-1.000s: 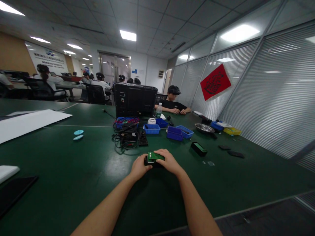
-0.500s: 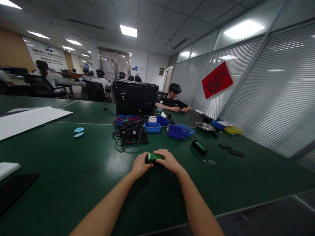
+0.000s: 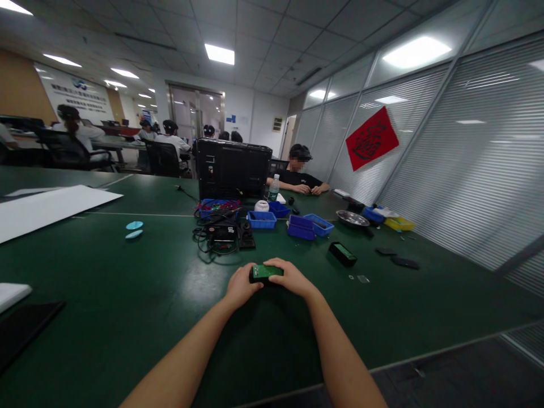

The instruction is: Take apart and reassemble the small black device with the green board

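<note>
Between my two hands is a black case with a green circuit board (image 3: 264, 272) showing on its upper side. My left hand (image 3: 243, 287) is closed around the left end of the case, thumb along the near side. At the right end, my right hand (image 3: 291, 277) grips it, its fingers lying over the edge of the board. The underside of the case is hidden. A similar black case (image 3: 342, 254) with a green board inside lies on the green table to the right, with a small clear piece (image 3: 363, 279) in front of it.
Ahead are a tangle of cables and a black device (image 3: 221, 233), blue bins (image 3: 262, 220), a baseball (image 3: 262, 206) and a monitor (image 3: 233, 167). A metal bowl (image 3: 352, 219) and flat black pieces (image 3: 405, 263) lie right. Across the table sits a person (image 3: 300, 170).
The whole view has shifted very slightly. Both hands keep hold of the case, and slightly more of the board's left part shows now.
</note>
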`<state>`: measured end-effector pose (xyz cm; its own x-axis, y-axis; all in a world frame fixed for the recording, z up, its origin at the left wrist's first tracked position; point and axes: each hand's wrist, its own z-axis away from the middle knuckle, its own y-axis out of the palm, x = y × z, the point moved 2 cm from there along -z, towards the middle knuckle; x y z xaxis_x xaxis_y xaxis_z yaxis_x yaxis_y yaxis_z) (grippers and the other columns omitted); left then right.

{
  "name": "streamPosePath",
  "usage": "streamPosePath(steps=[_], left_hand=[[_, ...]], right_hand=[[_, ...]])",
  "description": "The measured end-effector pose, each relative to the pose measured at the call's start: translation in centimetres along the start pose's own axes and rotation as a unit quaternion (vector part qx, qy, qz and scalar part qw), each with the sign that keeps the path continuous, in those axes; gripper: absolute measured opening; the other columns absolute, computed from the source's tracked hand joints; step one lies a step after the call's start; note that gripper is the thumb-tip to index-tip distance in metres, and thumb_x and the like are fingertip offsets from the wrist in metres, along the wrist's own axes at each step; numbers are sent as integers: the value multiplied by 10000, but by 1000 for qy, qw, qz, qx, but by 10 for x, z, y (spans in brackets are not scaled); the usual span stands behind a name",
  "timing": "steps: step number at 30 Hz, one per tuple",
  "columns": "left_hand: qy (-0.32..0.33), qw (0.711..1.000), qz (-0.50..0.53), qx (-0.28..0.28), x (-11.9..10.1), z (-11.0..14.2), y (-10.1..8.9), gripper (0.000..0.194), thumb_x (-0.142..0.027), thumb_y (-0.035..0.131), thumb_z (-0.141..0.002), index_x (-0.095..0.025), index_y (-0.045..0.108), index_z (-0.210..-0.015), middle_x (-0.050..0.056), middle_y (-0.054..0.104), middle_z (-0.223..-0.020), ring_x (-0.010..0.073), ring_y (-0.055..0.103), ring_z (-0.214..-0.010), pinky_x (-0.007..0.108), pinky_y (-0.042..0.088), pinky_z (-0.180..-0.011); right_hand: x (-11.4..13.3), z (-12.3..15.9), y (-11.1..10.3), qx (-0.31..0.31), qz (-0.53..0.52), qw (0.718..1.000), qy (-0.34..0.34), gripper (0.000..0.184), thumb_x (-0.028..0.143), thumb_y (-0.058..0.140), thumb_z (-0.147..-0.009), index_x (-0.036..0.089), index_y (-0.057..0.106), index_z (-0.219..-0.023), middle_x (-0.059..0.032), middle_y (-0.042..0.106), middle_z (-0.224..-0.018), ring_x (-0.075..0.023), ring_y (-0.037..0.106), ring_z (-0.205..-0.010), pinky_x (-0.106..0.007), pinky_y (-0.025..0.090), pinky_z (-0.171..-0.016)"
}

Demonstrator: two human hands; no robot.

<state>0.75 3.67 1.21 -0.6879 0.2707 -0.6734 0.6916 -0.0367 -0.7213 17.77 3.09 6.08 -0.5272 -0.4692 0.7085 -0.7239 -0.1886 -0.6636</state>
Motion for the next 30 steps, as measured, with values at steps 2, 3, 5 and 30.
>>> streamPosePath(steps=[2, 3, 5, 30], left_hand=[[-5, 1000, -1, -1, 0, 0, 0, 479, -288, 677, -608, -246, 505, -1053, 4, 598, -954, 178, 538, -912, 251, 380, -765], [-6, 1000, -2, -2, 1, 0, 1, 483, -290, 676, -608, -247, 503, -1057, 5, 597, -954, 179, 539, -911, 252, 379, -763], [-3, 1000, -4, -2, 2, 0, 2, 482, -300, 672, -614, -248, 499, -1061, 6, 596, -954, 180, 538, -909, 251, 378, -754], [-16, 1000, 2, 1, -1, 1, 2, 513, -278, 673, -616, -247, 489, -1095, 11, 590, -988, 179, 537, -948, 249, 386, -795]], right_hand=[[-1, 0, -1, -13, 11, 1000, 10, 403, 158, 627, -661, 191, 599, -1061, -57, 563, -1100, -189, 513, -1021, -353, 341, -943], [-2, 0, -1, -21, 17, 1000, 14, 402, 162, 636, -654, 187, 600, -1053, -60, 562, -1093, -190, 515, -1014, -352, 347, -937], [-5, 0, -1, -31, 27, 999, 16, 389, 170, 649, -644, 184, 605, -1031, -59, 563, -1070, -189, 519, -993, -347, 359, -921], [-19, 2, -7, 17, 3, 997, 81, 475, 273, 659, -644, 204, 587, -1108, -61, 580, -1133, -217, 510, -1046, -373, 355, -930]])
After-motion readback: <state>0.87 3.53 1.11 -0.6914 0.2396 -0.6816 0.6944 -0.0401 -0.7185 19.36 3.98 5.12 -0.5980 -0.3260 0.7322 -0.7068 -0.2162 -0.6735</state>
